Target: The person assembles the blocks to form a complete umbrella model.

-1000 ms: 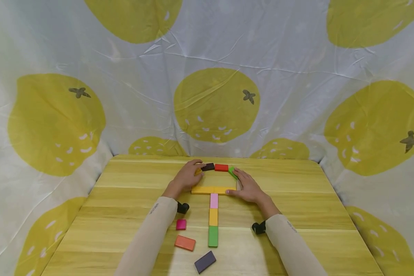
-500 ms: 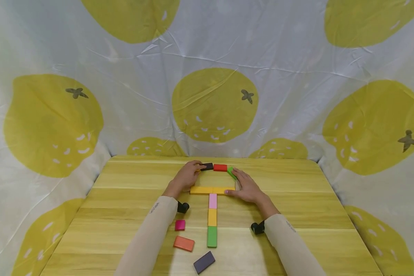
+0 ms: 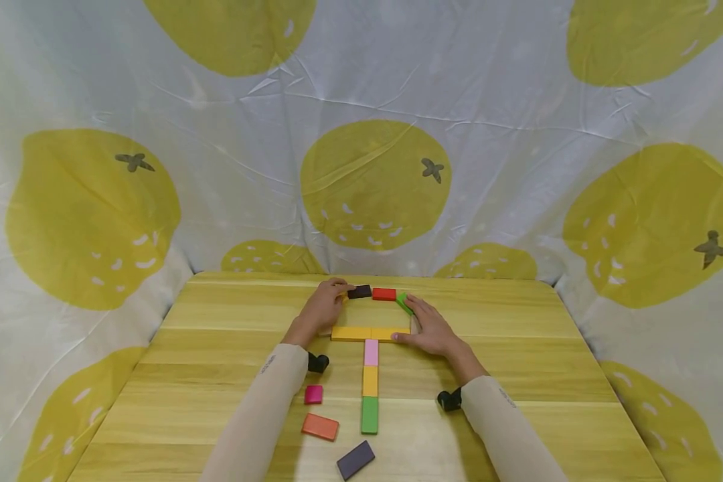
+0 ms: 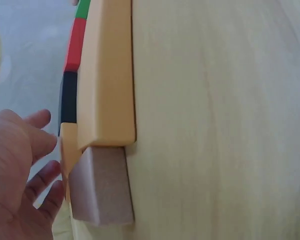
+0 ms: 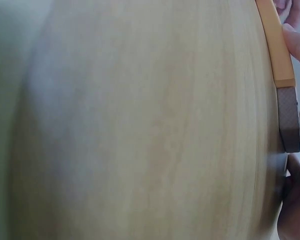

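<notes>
Coloured flat wooden blocks form an arch at the table's far side. My left hand (image 3: pixel 323 305) is at its left end, fingertips at a yellow block (image 4: pixel 70 145) beside the black block (image 3: pixel 359 292). A red block (image 3: pixel 383 294) continues the arch to a green block (image 3: pixel 402 302). The right hand (image 3: pixel 432 329) lays its fingers along that green block, its thumb on the right end of the yellow row (image 3: pixel 352 333). Brown blocks stand at both ends of this row, one in the left wrist view (image 4: pixel 102 187), another in the right wrist view (image 5: pixel 288 120).
Below the row runs a stem of pink (image 3: pixel 371 352), yellow (image 3: pixel 370 381) and green (image 3: pixel 369 415) blocks. Loose magenta (image 3: pixel 313 394), orange (image 3: pixel 320 426) and dark purple (image 3: pixel 356 460) blocks lie left and near. A lemon-patterned cloth (image 3: pixel 494 194) hangs behind the table.
My left hand has shifted slightly left, and its thumb has drawn back from the inside of the arch. The right hand stays in place against the green block.
</notes>
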Available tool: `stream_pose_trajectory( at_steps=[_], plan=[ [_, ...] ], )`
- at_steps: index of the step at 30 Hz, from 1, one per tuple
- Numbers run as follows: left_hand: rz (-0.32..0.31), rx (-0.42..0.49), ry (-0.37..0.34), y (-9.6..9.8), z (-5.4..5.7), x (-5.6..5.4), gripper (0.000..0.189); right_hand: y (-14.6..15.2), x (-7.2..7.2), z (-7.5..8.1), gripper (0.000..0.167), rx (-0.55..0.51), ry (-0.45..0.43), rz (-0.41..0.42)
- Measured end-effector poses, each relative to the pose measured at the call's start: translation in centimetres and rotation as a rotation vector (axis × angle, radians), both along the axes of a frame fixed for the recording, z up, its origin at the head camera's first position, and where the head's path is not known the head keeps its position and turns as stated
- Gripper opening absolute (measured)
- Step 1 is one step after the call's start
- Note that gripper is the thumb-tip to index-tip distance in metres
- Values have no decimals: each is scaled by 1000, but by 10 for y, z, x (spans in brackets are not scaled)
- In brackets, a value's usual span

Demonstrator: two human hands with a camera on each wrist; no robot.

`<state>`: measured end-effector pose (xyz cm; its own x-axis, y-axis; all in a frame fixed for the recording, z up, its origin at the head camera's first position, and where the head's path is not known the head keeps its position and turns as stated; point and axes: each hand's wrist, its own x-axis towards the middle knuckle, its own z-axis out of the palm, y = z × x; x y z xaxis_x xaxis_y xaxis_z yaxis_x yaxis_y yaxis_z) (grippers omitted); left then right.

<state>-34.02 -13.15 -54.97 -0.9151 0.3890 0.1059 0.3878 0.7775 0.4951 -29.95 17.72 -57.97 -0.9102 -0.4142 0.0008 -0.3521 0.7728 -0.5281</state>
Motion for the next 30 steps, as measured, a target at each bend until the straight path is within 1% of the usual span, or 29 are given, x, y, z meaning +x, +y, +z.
stream_pose_trajectory(
  at_steps=[3,7,16,24,30],
  plan=[
    [52,66,-23,-5,3,0,37,0,-1,0,102,2,-1,0],
    [71,96,-49,-10,3,-1,36,1,-1,0,102,2,-7,-4],
    [77,103,-111,-16,-3,-3,36,0,-1,-2,102,13,0,-3],
    [77,113,-100,-16,-5,-2,36,0,0,-1,102,5,-3,-9],
    [75,127,-105,-16,-5,-2,39,0,-1,-4,104,-5,18,-2]
  ],
)
